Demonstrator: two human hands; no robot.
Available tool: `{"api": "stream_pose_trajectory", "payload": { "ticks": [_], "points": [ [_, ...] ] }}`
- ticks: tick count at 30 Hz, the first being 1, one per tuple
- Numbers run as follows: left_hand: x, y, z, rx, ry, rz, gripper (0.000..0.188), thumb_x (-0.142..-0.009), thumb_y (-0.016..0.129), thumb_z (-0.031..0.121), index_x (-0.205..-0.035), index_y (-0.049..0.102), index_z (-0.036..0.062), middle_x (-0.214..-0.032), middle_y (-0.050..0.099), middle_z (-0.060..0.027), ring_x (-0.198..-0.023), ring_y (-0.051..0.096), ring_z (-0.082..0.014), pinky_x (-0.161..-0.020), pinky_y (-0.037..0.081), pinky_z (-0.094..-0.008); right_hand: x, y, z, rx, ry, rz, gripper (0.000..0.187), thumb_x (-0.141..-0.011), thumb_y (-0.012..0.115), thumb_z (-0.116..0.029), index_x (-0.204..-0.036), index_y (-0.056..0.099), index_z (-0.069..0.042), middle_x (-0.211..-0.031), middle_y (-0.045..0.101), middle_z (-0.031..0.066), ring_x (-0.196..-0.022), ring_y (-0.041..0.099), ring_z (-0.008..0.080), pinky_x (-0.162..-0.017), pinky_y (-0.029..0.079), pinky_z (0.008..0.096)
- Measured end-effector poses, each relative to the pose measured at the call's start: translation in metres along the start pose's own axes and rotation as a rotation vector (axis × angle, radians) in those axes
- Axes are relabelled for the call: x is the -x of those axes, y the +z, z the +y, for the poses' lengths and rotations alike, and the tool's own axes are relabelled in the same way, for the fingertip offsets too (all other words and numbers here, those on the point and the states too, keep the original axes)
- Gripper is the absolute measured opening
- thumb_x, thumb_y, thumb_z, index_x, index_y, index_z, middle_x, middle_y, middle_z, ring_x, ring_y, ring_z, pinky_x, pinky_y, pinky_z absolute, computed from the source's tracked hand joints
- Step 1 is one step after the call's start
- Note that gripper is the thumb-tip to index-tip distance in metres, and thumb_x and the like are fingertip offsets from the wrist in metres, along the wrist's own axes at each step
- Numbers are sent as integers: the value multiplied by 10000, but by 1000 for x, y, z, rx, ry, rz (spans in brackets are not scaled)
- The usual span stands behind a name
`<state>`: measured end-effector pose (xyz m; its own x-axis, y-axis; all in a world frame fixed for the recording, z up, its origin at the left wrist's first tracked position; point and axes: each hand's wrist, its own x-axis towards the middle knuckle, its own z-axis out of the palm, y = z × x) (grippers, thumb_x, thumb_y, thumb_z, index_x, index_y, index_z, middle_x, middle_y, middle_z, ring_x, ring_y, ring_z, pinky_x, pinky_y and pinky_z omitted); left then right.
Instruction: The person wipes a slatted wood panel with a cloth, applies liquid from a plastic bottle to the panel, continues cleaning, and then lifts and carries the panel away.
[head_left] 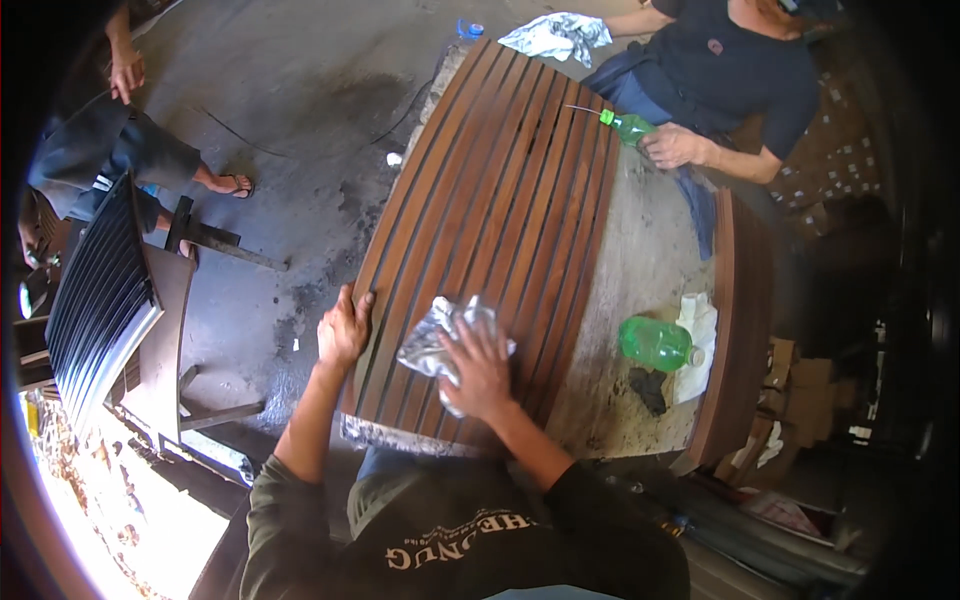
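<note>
A reddish-brown slatted wooden panel [500, 190] with dark grooves lies flat on a worn table in front of me. My left hand [344, 327] grips the panel's left edge, fingers curled over it. Pressed on the slats near the panel's close end is a crumpled white-and-grey cloth [435, 342], with my right hand [480, 370] spread flat over its right part. Across the table a co-worker holds a green squeeze bottle [630, 128] with a thin spout over the panel's far right edge. That person's other hand holds a patterned cloth [558, 38].
On the bare tabletop [640, 240] to the right lie a large green bottle [655, 343], a white paper [697, 345] and a dark rag [648, 390]. More brown panels [740, 320] stand at the right edge. Another person sits at left by a black ribbed panel [100, 300].
</note>
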<state>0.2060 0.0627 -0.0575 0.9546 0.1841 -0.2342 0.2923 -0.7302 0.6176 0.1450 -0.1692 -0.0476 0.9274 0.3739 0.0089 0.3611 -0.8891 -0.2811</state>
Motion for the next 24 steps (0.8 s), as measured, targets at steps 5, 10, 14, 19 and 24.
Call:
{"api": "stream_pose_trajectory", "payload": {
  "ticks": [5,10,14,19,24],
  "points": [
    [-4,2,3,5,-8,-64,451,-928,440,455,-1189,507,94,-881,634,-264,-839,602,-462,-733,480,-521,-160,-34,107,262,483,14,806,-785,513,-653,-1441,281,-246,-1546,53,100,-1394,78,405,-1065,89,667],
    [-3,-4,5,9,-12,-64,398,-945,420,401,-1180,504,91,-864,634,-263,-813,609,-453,-723,483,-513,-192,2,69,206,391,40,719,-842,468,-553,-1441,298,-193,-1512,203,140,-1379,195,377,-1106,99,592],
    [-1,-1,-14,127,54,-37,360,-966,380,344,-1210,507,111,-850,635,-261,-811,611,-448,-710,485,-513,-71,10,-37,62,-69,-20,735,-765,618,-396,-1424,342,-225,-1513,218,109,-1383,194,367,-1108,101,595],
    [1,-9,-2,127,-8,-82,383,-976,332,348,-1248,483,124,-896,622,-271,-857,587,-470,-738,463,-526,-197,-21,32,242,39,34,739,-776,648,-432,-1418,330,-253,-1509,219,110,-1389,163,366,-1112,94,589],
    [-1,-4,10,54,-30,-98,334,-959,380,318,-1199,509,126,-820,629,-261,-801,608,-452,-716,482,-509,-277,-22,70,190,261,156,661,-844,518,-422,-1415,343,-140,-1502,236,130,-1381,197,360,-1133,98,507]
  ]
}}
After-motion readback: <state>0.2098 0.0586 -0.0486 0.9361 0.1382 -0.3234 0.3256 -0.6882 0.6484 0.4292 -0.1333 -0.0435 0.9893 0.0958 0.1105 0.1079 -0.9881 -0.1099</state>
